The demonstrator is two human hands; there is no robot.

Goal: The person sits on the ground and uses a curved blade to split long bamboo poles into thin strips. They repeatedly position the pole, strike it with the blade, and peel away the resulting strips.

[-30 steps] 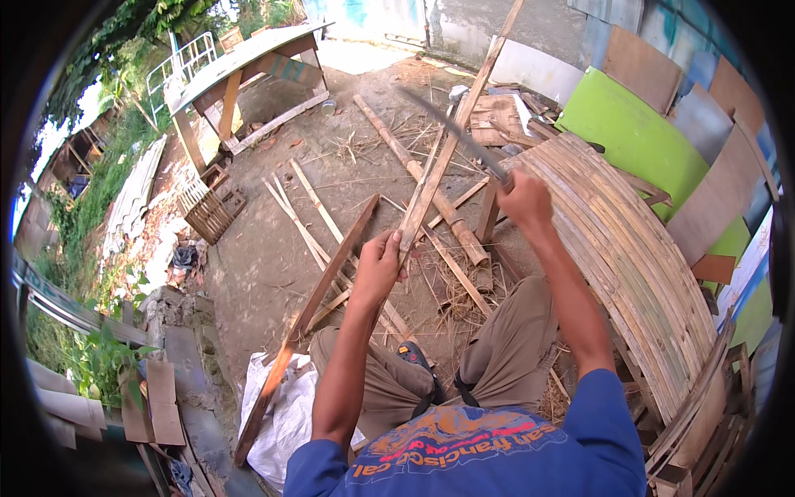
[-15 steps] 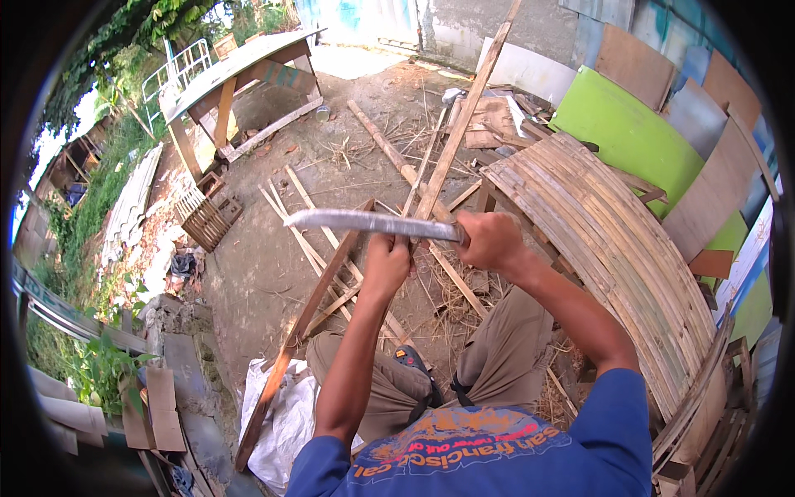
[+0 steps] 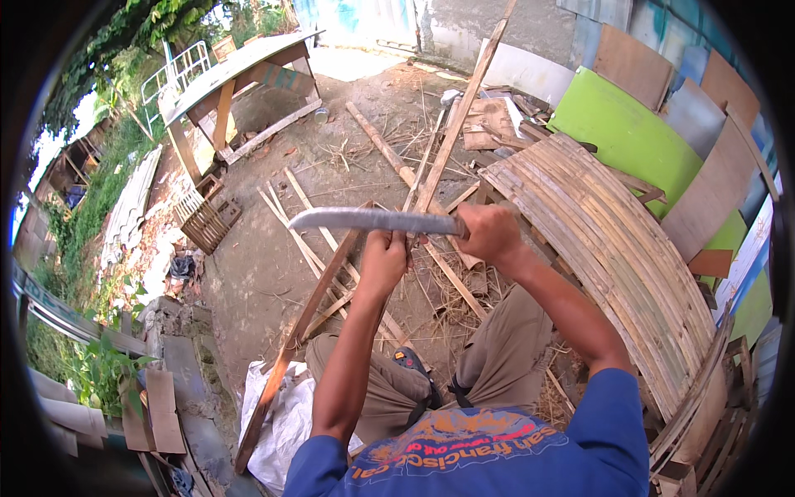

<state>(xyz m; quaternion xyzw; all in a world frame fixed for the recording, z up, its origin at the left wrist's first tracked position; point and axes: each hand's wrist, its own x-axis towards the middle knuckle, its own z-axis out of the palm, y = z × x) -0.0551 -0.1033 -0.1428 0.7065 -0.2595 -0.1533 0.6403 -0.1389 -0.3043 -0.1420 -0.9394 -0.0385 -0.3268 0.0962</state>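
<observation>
My right hand (image 3: 492, 235) is closed on the handle of a machete. Its long grey blade (image 3: 364, 219) points left, lying level across the space just beyond my left hand. My left hand (image 3: 385, 258) is closed round a bamboo strip (image 3: 425, 161), which slants away from me past the blade. A longer, wider bamboo strip (image 3: 464, 108) runs beside it toward the far wall. The blade hides where the strips pass under it, so I cannot tell whether it touches them.
To the right stands a slatted bamboo bench (image 3: 604, 240). Thin strips (image 3: 310, 219) and a bamboo pole (image 3: 381, 142) lie on the dirt ground. A dark wooden beam (image 3: 302, 323) slants at my left over a white sack (image 3: 286, 414). Green board (image 3: 621, 124) leans at the back right.
The machete has shifted very slightly to the right and tilted a little. My left hand and the strips have hardly moved.
</observation>
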